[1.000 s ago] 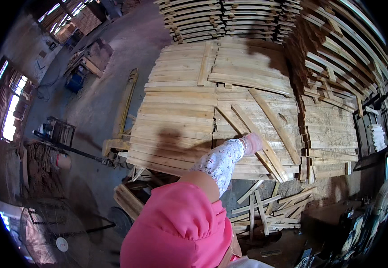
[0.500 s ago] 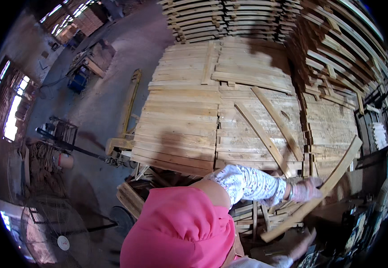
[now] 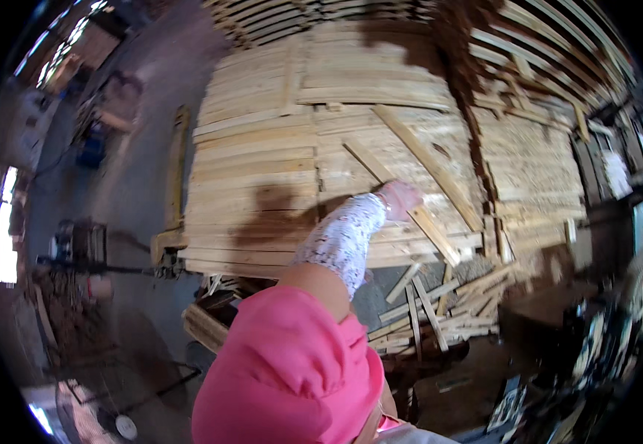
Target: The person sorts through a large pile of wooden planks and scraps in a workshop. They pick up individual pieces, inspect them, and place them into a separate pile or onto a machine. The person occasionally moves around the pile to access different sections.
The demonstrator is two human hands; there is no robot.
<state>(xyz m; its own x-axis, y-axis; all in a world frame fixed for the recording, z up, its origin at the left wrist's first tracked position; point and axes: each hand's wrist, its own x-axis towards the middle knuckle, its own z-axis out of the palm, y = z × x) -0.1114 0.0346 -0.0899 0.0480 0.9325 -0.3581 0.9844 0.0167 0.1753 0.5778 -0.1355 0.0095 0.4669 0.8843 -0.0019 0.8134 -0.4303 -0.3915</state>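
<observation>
My left hand (image 3: 400, 200), at the end of a white patterned sleeve, is closed over the middle of a loose wooden plank (image 3: 431, 231). This plank lies slantwise on a wide stack of flat boards (image 3: 255, 174), its near end by the stack's front edge. A second loose plank (image 3: 429, 166) lies slantwise beyond it, roughly parallel and apart from my hand. My fingertips are partly blurred. No part of my right hand can be made out.
Scattered wood offcuts (image 3: 440, 318) lie below the stack's front edge. Dark machinery (image 3: 595, 340) stands at the lower right. Tall slatted wood piles (image 3: 558, 52) rise at the far right. A yellow bar (image 3: 179, 166) runs along the stack's left side. A fan (image 3: 125, 427) stands lower left.
My left hand has left the plank it held at the right and moved up-left onto a loose plank on the stack. The former plank and my right hand have gone from view.
</observation>
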